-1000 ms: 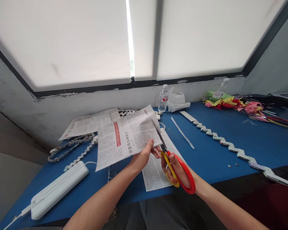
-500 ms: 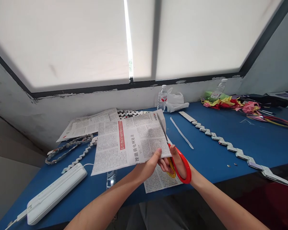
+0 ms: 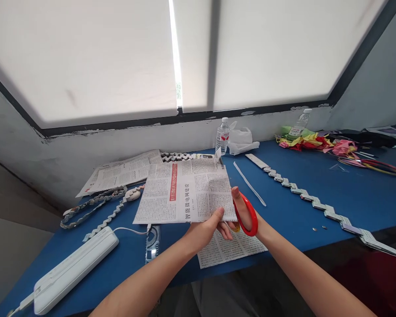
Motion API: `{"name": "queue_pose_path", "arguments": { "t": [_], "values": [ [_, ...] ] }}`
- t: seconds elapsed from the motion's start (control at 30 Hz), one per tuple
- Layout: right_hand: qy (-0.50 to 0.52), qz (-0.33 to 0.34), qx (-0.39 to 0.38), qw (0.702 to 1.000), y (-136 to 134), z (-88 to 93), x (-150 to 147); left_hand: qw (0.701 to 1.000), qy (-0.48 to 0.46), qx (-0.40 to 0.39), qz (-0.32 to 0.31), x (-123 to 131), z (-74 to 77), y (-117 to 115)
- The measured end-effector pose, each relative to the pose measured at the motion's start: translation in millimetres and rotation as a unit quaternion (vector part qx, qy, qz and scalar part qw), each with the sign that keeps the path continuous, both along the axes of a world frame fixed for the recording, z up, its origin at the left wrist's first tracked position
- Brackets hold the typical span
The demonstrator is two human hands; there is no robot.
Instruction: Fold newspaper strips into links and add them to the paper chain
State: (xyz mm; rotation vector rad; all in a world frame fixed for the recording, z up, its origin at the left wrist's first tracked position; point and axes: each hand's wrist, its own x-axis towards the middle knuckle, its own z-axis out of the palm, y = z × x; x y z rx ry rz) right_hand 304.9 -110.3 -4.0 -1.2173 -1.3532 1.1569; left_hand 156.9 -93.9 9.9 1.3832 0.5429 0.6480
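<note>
My left hand (image 3: 207, 229) pinches the near right corner of a newspaper sheet (image 3: 185, 191), thumb on top, and holds it above the table. Around the red and yellow handles of the scissors (image 3: 252, 222) my right hand (image 3: 242, 211) is closed, at the sheet's right edge. The blades are mostly hidden by the paper. A narrow flap (image 3: 218, 154) sticks up at the sheet's far right corner. Below both hands another newspaper piece (image 3: 232, 248) lies flat on the table. A clear plastic ruler (image 3: 152, 246) is partly covered by the sheet.
Folded zigzag paper chains (image 3: 303, 193) lie to the right and left. A thin white strip (image 3: 250, 184) is nearby. Behind stand a water bottle (image 3: 222, 137) and a plastic bag (image 3: 242, 140). At left are a white power strip (image 3: 75, 270) and stacked newspapers (image 3: 122, 171).
The newspaper sheet has shifted right and levelled out. The scissor blades, visible along its right edge before, are now mostly hidden, and a flap stands up at the far corner.
</note>
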Motion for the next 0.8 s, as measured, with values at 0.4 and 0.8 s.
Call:
{"name": "queue_pose_path", "arguments": {
  "t": [0.4, 0.8],
  "values": [
    [0.026, -0.066, -0.081, 0.994, -16.0, 11.0, 5.4, 0.823, 0.311, 0.008, -0.476, -34.3, 29.5, 27.5],
    [-0.056, -0.034, -0.091, 0.994, -38.6, 3.4, 20.7, 0.945, 0.153, 0.275, 0.091, 6.3, 64.4, 110.7]
  ]
}}
